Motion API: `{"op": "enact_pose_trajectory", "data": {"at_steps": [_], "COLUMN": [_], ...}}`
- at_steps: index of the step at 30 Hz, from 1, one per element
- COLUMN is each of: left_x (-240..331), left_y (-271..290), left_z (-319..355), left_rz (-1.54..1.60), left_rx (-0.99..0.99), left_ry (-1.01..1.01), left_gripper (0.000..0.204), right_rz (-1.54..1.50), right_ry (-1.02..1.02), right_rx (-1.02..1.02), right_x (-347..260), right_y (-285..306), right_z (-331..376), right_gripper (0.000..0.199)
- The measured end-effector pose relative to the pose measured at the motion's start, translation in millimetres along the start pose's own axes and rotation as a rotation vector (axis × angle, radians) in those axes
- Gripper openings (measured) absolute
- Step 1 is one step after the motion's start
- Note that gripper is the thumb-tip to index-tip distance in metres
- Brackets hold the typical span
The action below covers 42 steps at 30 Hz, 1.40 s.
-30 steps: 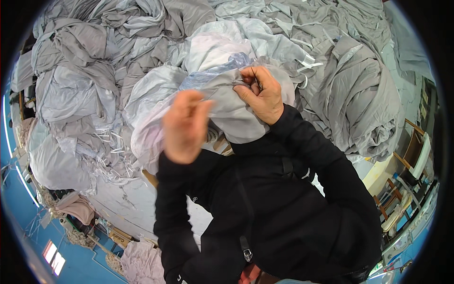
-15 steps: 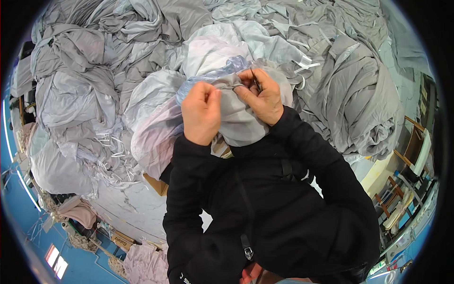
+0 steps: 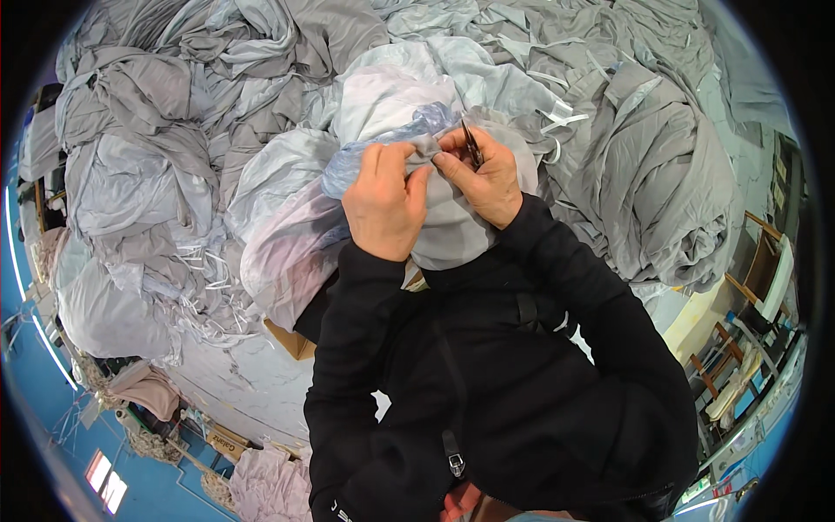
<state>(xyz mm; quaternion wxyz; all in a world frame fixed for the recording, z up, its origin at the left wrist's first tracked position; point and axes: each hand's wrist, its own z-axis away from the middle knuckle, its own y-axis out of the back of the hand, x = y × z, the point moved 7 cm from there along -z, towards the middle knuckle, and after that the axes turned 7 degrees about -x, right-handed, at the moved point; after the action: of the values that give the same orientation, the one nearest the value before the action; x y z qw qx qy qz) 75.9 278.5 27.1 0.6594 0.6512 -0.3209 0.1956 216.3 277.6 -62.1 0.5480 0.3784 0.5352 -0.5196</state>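
Note:
A grey cloth (image 3: 448, 222) hangs between my hands, its edge bunched at my fingertips. My left hand (image 3: 385, 202) is closed, thumb and fingers pinching at that edge from the left. On the other side my right hand (image 3: 489, 181) grips the same edge between thumb and forefinger. It also keeps a pair of small dark thread snips (image 3: 471, 146) in its fingers, the points upward. Whether the snips' blades are apart is hard to make out. Behind the hands lies a bluish sheer cloth (image 3: 370, 157), beside pink-and-white fabric (image 3: 291, 252).
Heaps of grey fabric (image 3: 139, 191) cover the table on the left and far side, with white ties (image 3: 557, 113) among them. A large grey bundle (image 3: 657, 183) lies at right. A cardboard box (image 3: 290, 339) shows by my left arm. Wooden furniture (image 3: 764, 261) stands at far right.
My left hand has moved right and come up against the grey cloth's edge beside my right hand. The snips have tilted slightly in my right hand, which has otherwise hardly moved.

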Motion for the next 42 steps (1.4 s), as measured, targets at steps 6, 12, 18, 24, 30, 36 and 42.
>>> {"op": "enact_pose_trajectory", "data": {"at_steps": [6,12,18,24,30,36,42], "left_x": [3.3,-21.6,-9.9,-6.1,-43.5,-102.8,-86.3], "left_y": [5.0,-1.8,-13.9,6.8,55.3,114.5,84.1], "left_z": [-5.8,-4.4,-16.7,-15.5,14.2,71.7,70.2], "left_rz": [-0.108,0.509,0.699,0.074,-0.330,-0.534,0.187], "left_rx": [0.015,-0.172,-0.237,-0.173,-0.165,-0.106,-0.016], "left_ry": [-0.107,0.177,0.183,-0.021,-0.077,0.088,0.244], "left_gripper": [0.011,0.007,0.009,0.012,0.010,0.008,0.008], "right_rz": [0.045,0.079,0.136,0.319,0.406,0.373,0.374], "right_ry": [0.030,0.056,0.076,0.207,0.249,0.218,0.192], "right_rx": [0.002,0.021,0.026,0.035,0.046,0.051,0.053], "right_x": [-5.4,-8.0,-14.7,-28.5,-32.3,-29.0,-28.2], "right_y": [0.3,1.1,-0.6,-4.7,-3.7,-5.3,-2.0], "right_z": [-0.3,0.7,-0.7,-1.1,-0.4,-2.2,-0.9], "right_gripper": [0.016,0.014,0.012,0.008,0.008,0.007,0.007]}}
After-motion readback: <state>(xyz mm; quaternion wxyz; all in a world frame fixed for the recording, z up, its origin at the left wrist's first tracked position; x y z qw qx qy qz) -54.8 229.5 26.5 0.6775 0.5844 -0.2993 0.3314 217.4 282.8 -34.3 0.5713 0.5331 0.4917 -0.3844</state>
